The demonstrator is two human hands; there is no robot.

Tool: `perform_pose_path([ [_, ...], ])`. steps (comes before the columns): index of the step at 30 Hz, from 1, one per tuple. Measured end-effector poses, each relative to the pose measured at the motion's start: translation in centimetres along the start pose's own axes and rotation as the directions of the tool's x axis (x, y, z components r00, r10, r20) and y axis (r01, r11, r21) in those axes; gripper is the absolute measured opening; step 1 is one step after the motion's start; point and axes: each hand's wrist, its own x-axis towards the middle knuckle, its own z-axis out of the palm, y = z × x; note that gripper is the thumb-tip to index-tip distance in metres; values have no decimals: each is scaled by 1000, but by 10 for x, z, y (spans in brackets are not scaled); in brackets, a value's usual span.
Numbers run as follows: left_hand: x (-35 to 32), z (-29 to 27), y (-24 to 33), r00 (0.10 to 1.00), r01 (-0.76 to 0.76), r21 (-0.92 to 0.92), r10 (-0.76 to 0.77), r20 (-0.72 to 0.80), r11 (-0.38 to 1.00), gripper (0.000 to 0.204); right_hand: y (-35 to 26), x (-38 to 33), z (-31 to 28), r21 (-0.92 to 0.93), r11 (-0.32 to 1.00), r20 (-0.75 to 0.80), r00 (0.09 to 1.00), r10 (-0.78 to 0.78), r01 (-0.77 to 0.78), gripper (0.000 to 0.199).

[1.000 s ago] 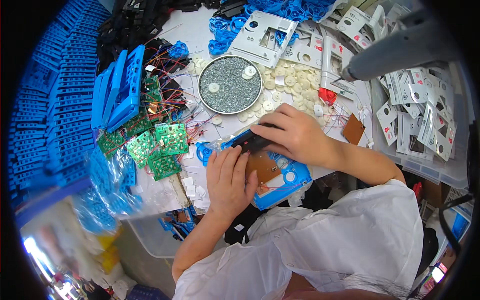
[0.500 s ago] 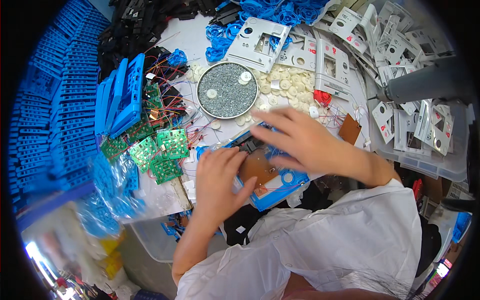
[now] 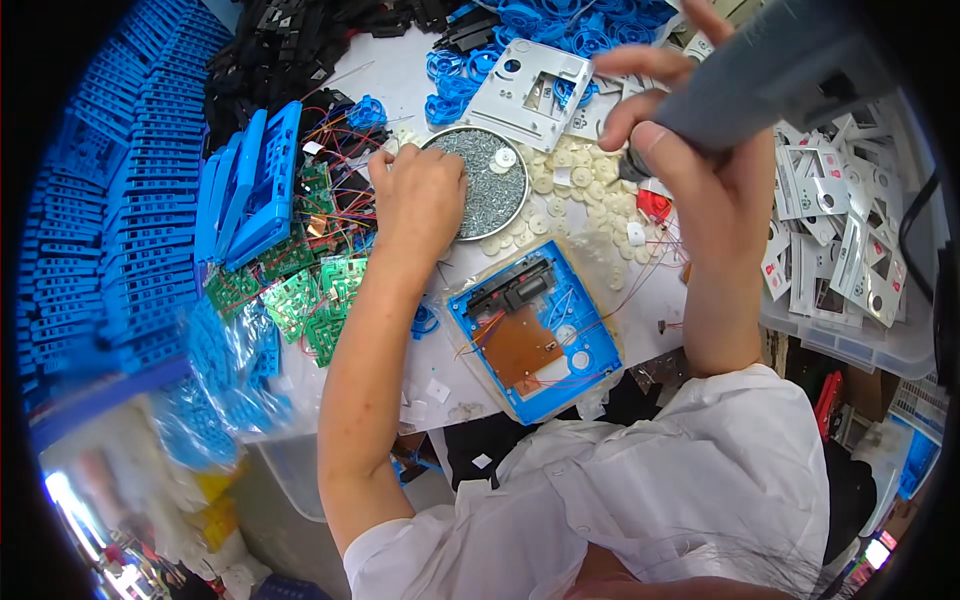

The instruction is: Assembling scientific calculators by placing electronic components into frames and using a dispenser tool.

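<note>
My left hand [image 3: 420, 195] reaches into the left side of a round metal dish of small screws [image 3: 495, 190], fingers curled down among them; whether it holds a screw is hidden. My right hand [image 3: 690, 150] is raised at the upper right, gripping a grey electric screwdriver [image 3: 790, 60] that hangs from above. Between my arms, a blue plastic housing [image 3: 535, 330] lies flat on the table with a brown circuit board, a black part and thin coloured wires inside it.
Green circuit boards with wires [image 3: 310, 290] lie left of my forearm, beside upright blue housings [image 3: 255, 180] and stacked blue parts [image 3: 110, 230]. White round discs [image 3: 590, 210] are scattered near the dish. A clear bin of grey-white plates [image 3: 840, 250] stands right; black parts [image 3: 290, 50] lie at the back.
Both hands have left the blue housing. The left hand moved up to the screw dish, and the right hand rose and took hold of the hanging screwdriver.
</note>
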Motion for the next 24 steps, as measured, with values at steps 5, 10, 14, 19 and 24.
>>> perform_pose_path([
  [5,4,1,-3,1000,-12,17,12,-13,1000,12,15,15,7,216,969,297,953,52,-121,75],
  [10,-19,-40,28,993,-115,-283,107,-43,952,11,25,-15,12,482,853,361,932,14,-199,62],
  [14,-54,-60,67,983,-165,-426,113,-146,889,9,9,-36,11,537,840,383,909,-163,-76,51],
  [19,-72,-57,74,996,-75,-604,31,-84,793,12,4,-42,17,597,782,411,905,-109,-177,44],
  [24,-76,-55,76,993,-62,-572,-9,-121,818,15,4,-44,19,607,768,418,904,-91,-204,38],
])
